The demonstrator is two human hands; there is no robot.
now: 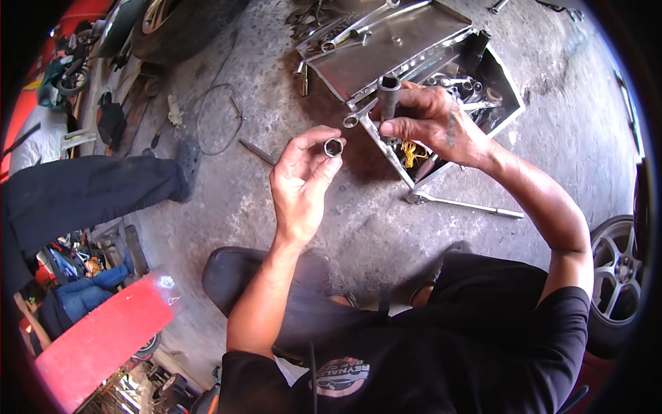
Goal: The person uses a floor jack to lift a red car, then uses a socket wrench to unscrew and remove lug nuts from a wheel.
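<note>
Between the thumb and fingers of my left hand [301,179] is a short chrome socket [334,147], its open end facing up at me. My right hand [441,124] pinches a longer, darker deep socket [388,96], held upright above the near left corner of a metal toolbox [507,86]. Wrenches, sockets and a bundle of yellow cord [412,153] lie inside the box. A combination wrench [353,119] rests by the box's left edge, partly hidden behind my right hand. On the floor just in front of the box lies a ratchet handle [469,205].
The toolbox's open lid [386,52] carries several wrenches and small sockets. A thin rod [257,152] and a looped wire [200,127] are on the concrete floor. Another person's leg [103,186] reaches in from the left. A wheel [614,276] stands at the right.
</note>
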